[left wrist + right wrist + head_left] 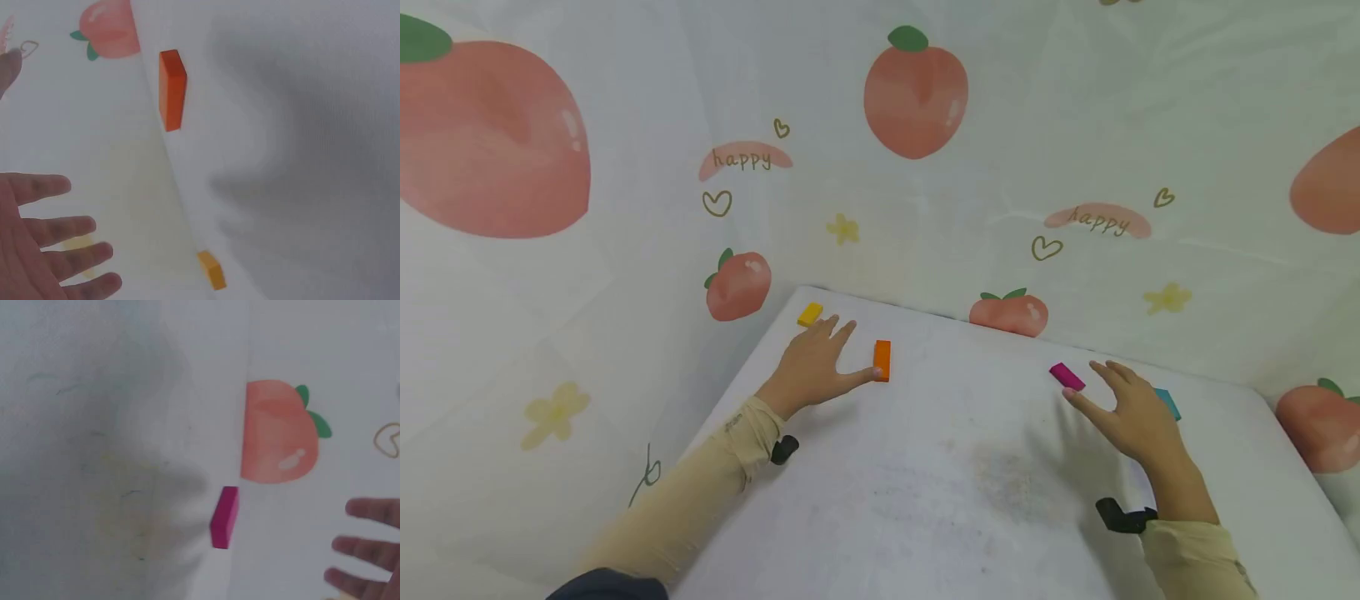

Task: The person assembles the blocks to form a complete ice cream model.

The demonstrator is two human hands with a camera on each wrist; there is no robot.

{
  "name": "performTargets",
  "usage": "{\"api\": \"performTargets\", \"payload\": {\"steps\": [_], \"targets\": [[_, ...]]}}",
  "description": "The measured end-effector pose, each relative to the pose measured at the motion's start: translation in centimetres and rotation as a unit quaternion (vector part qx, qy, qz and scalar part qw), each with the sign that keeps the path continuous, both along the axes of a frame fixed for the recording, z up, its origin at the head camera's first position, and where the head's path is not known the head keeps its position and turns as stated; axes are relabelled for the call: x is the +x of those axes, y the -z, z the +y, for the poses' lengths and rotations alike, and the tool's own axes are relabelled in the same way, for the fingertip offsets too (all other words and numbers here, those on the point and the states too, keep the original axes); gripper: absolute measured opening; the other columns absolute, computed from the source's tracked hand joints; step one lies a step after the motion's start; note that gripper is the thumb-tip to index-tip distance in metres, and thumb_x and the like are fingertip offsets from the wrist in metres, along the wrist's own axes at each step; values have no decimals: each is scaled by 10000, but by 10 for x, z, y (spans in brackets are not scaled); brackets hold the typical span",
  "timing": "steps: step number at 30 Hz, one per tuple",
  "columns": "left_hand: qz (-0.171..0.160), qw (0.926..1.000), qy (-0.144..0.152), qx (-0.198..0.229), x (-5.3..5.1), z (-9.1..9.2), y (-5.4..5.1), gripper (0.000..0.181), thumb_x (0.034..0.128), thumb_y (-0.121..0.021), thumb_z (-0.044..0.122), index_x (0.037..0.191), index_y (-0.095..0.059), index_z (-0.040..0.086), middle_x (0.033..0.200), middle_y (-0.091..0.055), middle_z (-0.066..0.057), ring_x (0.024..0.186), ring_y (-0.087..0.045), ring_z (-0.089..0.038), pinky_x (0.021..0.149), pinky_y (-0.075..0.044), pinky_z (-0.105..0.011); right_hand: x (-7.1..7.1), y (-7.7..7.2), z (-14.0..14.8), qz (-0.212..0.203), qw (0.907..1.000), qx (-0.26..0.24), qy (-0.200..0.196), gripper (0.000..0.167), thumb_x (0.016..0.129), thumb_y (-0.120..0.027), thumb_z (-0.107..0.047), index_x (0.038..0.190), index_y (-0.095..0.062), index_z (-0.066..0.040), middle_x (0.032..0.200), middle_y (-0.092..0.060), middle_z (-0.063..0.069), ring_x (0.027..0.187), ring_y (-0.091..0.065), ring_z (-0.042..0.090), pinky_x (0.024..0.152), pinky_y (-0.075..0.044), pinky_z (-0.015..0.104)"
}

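A peach-patterned sheet (647,100) is covering the walls behind a white table (925,450), and a left hand (808,367) and a right hand (1138,417) are hovering over the far part of it.
The two hands are hovering well apart, each with fingers pointing out and gaps showing between them. An orange block (883,354) is lying on the far left, and the left thumb is covering a bit of it in the head view. A pink block (1067,377) is lying on the far right, near the right thumb. A blue block (1169,405) is peeking out just right of the right hand. A yellow block (810,313) is lying near the far left corner, beside the left fingers.
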State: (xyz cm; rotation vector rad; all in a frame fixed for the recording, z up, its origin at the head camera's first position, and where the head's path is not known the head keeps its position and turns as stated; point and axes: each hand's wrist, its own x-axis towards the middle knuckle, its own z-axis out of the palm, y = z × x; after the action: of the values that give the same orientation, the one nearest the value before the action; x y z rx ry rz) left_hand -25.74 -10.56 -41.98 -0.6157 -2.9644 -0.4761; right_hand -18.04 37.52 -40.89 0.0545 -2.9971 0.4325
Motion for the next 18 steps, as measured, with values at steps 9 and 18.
{"api": "performTargets", "payload": {"steps": [9,18], "targets": [[-340,9956,296,824,-15,23,17,776,988,-687,552,1499,-560,-18,1469,-582,-232,1301,-609,-405,1074,-554,-534,-17,24,11,553,9952,-806,-15,588,1039,-674,-378,1430,-591,53,1402,-563,348,1249,-562,530,975,-514,713],[-687,9938,295,818,-36,48,34,645,975,-755,407,1384,-622,-74,1201,-648,-206,1007,-626,-289,954,-575,-421,-43,34,15,520,9931,-1021,244,381,1022,-651,-155,1300,-654,105,1265,-614,369,1138,-634,539,980,-521,684]]}}
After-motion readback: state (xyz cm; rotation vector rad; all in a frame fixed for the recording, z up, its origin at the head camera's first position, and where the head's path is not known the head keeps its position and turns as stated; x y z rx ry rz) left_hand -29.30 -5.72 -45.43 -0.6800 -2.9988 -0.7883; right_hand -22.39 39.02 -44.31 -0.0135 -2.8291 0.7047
